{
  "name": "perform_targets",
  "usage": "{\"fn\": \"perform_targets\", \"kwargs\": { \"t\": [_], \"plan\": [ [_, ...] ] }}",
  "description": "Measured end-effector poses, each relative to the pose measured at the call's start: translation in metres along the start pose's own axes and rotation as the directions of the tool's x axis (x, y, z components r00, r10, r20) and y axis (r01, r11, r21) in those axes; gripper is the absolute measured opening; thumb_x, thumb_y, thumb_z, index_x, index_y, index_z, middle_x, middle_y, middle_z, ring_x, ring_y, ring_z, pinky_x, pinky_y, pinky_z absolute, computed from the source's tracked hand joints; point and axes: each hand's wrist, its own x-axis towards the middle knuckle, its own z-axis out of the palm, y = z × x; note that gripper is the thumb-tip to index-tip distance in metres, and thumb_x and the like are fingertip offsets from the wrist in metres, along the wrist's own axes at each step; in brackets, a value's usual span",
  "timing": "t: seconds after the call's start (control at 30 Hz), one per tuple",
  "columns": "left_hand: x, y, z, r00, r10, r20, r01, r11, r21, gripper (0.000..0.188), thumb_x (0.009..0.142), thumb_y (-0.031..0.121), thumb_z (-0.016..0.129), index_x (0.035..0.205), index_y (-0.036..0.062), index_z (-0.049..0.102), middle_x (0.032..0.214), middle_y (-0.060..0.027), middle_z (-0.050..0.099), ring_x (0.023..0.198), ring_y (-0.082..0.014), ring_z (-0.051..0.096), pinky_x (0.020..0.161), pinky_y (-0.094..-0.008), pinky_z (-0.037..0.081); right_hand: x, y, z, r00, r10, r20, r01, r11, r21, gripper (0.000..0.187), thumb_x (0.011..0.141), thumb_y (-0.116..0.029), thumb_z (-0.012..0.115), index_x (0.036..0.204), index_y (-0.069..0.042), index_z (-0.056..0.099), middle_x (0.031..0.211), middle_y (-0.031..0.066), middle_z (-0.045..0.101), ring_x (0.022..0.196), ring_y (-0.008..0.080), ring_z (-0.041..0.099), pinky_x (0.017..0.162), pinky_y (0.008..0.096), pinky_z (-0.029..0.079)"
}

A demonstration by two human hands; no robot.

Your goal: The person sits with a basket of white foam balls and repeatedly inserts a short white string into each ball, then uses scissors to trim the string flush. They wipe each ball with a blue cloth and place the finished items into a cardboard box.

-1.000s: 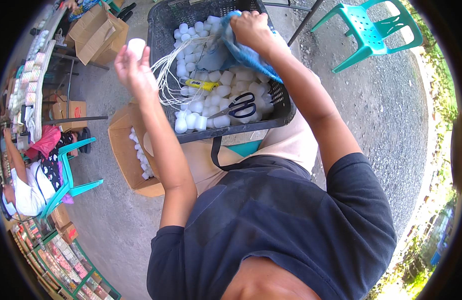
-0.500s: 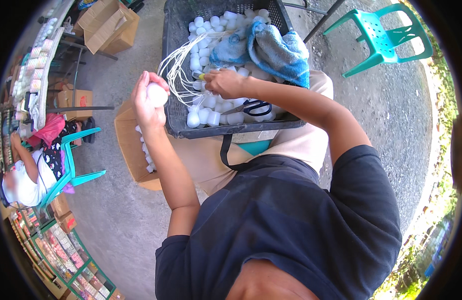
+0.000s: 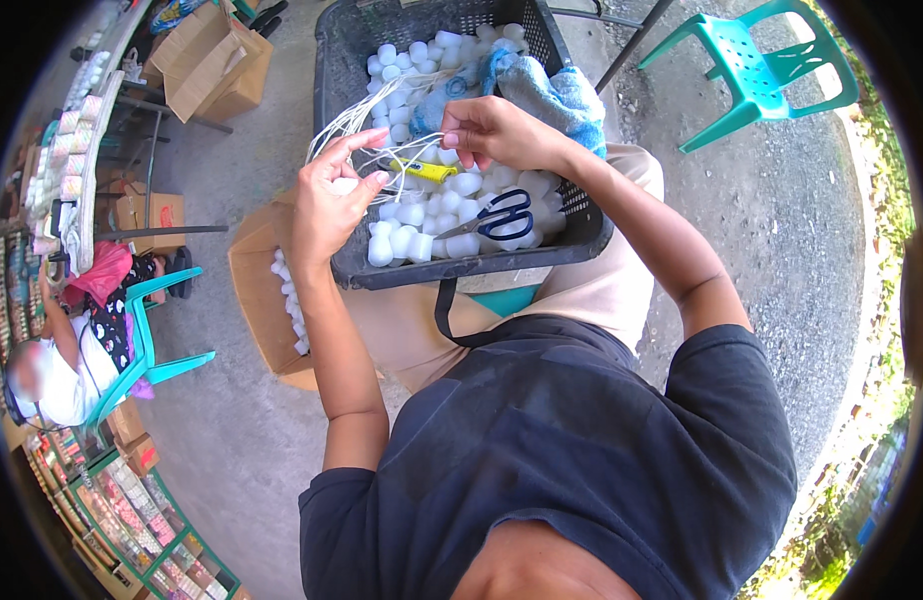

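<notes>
Above the left side of a black plastic crate [image 3: 432, 268], my left hand [image 3: 322, 215] holds a small white rounded piece [image 3: 344, 186] in its palm, its fingers and thumb partly stretched out. My right hand [image 3: 497, 132] is over the middle of the crate, fingertips pinched on the end of a white string. Behind and beside my left fingers hangs a bundle of white strings [image 3: 360, 115]. A yellow-handled cutter [image 3: 425, 170] lies on the many white rounded pieces [image 3: 450, 205] filling the crate. Scissors with dark blue handles [image 3: 506, 216] rest on them near the front.
A blue-grey towel [image 3: 552, 95] drapes over the crate's right side. Left of my knee stands a cardboard box [image 3: 257, 285] with white pieces inside. A green chair [image 3: 767, 75] is at the far right. Another person [image 3: 82, 355] sits at a table on the left.
My right hand has let go of the yellow cutter, risen to the right and pinched a string. My left hand has moved slightly right and down, fingers now reaching over the crate.
</notes>
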Motion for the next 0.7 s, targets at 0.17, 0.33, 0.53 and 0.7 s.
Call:
{"fn": "perform_targets", "kwargs": {
  "t": [0.17, 0.33, 0.53, 0.7],
  "plan": [
    [-0.003, 0.011, 0.006, 0.993, 0.096, -0.069, -0.085, 0.985, 0.148, 0.029, 0.078, 0.001, 0.071, 0.108, 0.0037, 0.068, 0.096, -0.006, 0.068, 0.066, -0.0044, 0.051, 0.064, -0.021, 0.044, -0.003, 0.004, 0.002, 1.0, 0.007, 0.009, -0.008, 0.996, 0.089, 0.02, 0.097, -0.017, 0.053, 0.087, -0.001, 0.057, 0.066, 0.003, 0.061, 0.054, 0.0084, 0.056, 0.052, 0.0249, 0.046],
    [-0.001, -0.006, 0.012, 0.981, 0.152, -0.117, -0.128, 0.974, 0.189, 0.01, 0.082, 0.003, 0.069, 0.091, -0.0003, 0.069, 0.084, -0.0052, 0.066, 0.067, -0.0088, 0.054, 0.062, -0.0226, 0.043, -0.009, 0.026, 0.007, 0.977, -0.158, -0.142, 0.138, 0.98, -0.142, 0.017, 0.086, -0.014, 0.065, 0.099, -0.003, 0.062, 0.08, 0.0104, 0.065, 0.066, 0.0224, 0.061, 0.064, 0.0334, 0.051],
    [0.014, 0.005, 0.02, 0.988, 0.002, -0.151, -0.011, 0.998, -0.056, 0.017, 0.09, 0.018, 0.066, 0.091, 0.0016, 0.064, 0.074, 0.0013, 0.06, 0.064, -0.0045, 0.051, 0.059, -0.0204, 0.041, 0.002, -0.029, 0.01, 0.751, -0.625, -0.211, 0.541, 0.767, -0.345, 0.026, 0.076, -0.006, 0.069, 0.102, -0.007, 0.067, 0.093, 0.009, 0.064, 0.089, 0.028, 0.059, 0.081, 0.0386, 0.048],
    [0.016, 0.024, 0.024, 0.994, -0.062, -0.093, 0.022, 0.924, -0.383, 0.016, 0.092, 0.015, 0.063, 0.089, -0.001, 0.063, 0.074, -0.0011, 0.062, 0.062, -0.0067, 0.052, 0.057, -0.0223, 0.042, 0.016, -0.047, 0.004, 0.725, -0.62, -0.3, 0.581, 0.785, -0.217, 0.008, 0.08, -0.009, 0.069, 0.082, -0.002, 0.065, 0.082, 0.0097, 0.064, 0.079, 0.0262, 0.061, 0.073, 0.0351, 0.048]
  ]
}}
